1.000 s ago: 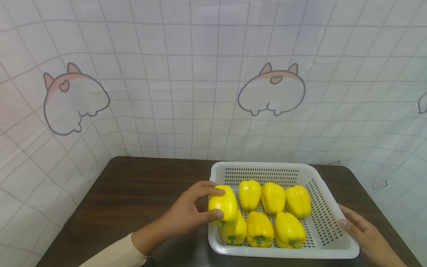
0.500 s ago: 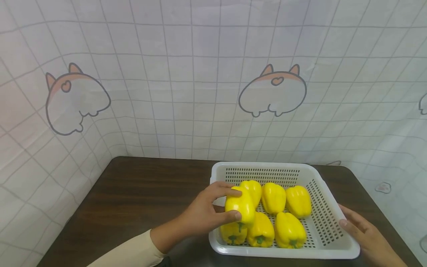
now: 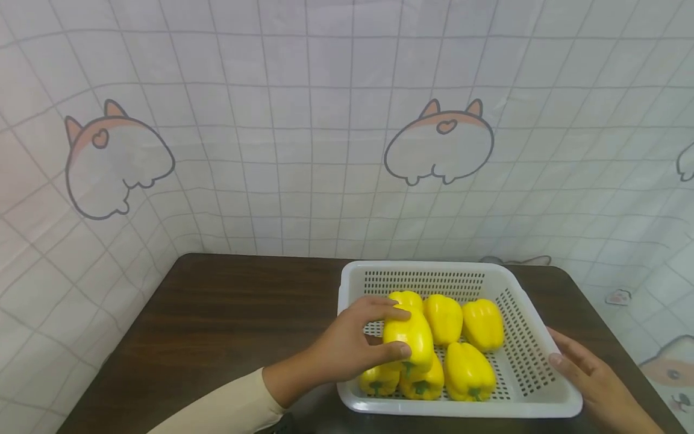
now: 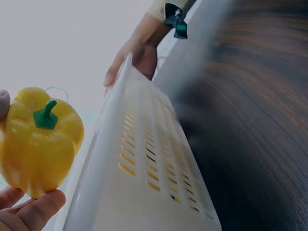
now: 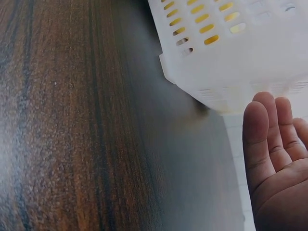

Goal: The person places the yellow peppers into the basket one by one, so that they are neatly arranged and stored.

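My left hand (image 3: 355,337) holds a yellow bell pepper (image 3: 410,340) between thumb and fingers, over the left half of a white slotted basket (image 3: 515,408). In the left wrist view, the held pepper (image 4: 41,144) shows its green stem, with fingertips at its side and underneath. Several more yellow peppers lie in two rows inside, among them a front pepper (image 3: 468,372) and a back pepper (image 3: 482,325). The held pepper partly covers those behind and below it. At the basket's right side rests my right hand (image 3: 593,380), its fingers (image 5: 257,122) fairly straight and touching or very near the wall.
The basket stands on a dark wood-grain table (image 3: 238,301), right of its middle. Behind and at both sides hangs a white grid-patterned cloth (image 3: 303,150) with cartoon animals. The basket's raised rim runs around the peppers.
My left hand has carried the held pepper rightward, from the basket's left edge to above the front middle pepper. My right hand has stayed beside the basket.
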The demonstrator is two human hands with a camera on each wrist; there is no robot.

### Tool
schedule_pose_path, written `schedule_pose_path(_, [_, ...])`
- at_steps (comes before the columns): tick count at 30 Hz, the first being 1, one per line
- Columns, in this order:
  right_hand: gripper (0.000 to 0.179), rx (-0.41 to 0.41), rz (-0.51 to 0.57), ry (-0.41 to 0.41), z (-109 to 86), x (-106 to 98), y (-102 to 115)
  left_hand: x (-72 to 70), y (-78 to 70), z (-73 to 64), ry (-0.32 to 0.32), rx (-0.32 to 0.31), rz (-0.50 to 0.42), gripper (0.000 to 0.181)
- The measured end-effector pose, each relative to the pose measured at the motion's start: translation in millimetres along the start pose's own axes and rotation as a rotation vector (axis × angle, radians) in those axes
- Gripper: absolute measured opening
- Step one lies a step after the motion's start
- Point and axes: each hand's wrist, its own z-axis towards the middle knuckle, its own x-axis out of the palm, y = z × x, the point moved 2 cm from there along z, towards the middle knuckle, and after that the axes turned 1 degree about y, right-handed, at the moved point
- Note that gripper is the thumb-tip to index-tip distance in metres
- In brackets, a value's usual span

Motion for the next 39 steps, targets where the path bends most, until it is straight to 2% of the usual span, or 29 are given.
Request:
schedule_pose_path(4, [0.069,-0.001,-0.004,0.001,0.3,0,0,5.4,-3.1,3.6,0.031,0.004,-0.002,0.048])
schedule_pose_path(9, [0.062,-0.102,-0.006,-0.005,1.4,-1,-3,12.7,-4.6,8.5,0.048,0.005,0.018,0.049])
schedule_pose_path(13, [0.061,-0.123,-0.005,0.005,2.0,-1,-4,16.2,-5.9,13.3,0.043,-0.001,0.073,0.049])
schedule_pose_path(18, [0.064,-0.083,-0.016,0.001,2.1,0,-3,21.6,-4.9,19.0,0.050,-0.016,0.077,0.048])
schedule_pose_path(25, [0.063,-0.083,-0.013,0.001,0.6,0,-3,32.5,-4.8,24.7,0.067,-0.019,0.072,0.046])
schedule_pose_path(29, [0.066,-0.043,-0.029,-0.007,-0.2,0,0,37.2,-6.0,26.6,0.070,-0.035,0.117,0.046])
schedule_pose_path(35, [0.070,-0.016,-0.035,-0.015,-0.3,2,2,42.8,-6.7,31.5,0.094,-0.001,0.209,0.049])
schedule_pose_path(39, [0.070,-0.016,-0.042,-0.017,0.1,1,1,46.5,-6.5,34.7,0.095,-0.006,0.255,0.050])
